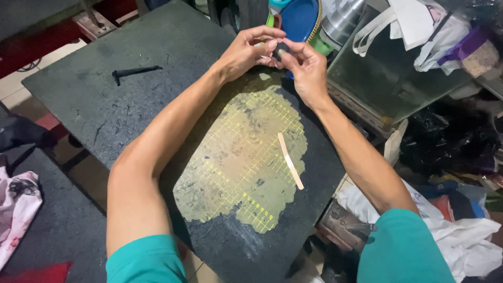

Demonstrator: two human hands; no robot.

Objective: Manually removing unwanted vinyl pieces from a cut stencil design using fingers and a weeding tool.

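Both my hands meet at the far edge of a worn black cutting mat point(131, 99). My left hand point(246, 50) and my right hand point(306, 65) pinch a small dark piece point(280, 51) between their fingertips. The piece is partly hidden by my fingers. A pale thin strip point(290, 160) lies on the mat's yellowed gridded patch point(241, 162), below my right wrist. A black tool point(133, 72) lies on the mat to the far left, away from both hands.
A blue round plate point(298, 18) and a metal cylinder point(340, 21) stand beyond the mat. White bags and cloth point(419, 23) pile at upper right. Dark clutter and white fabric point(461, 241) fill the right side. Pink cloth point(15, 209) lies at lower left.
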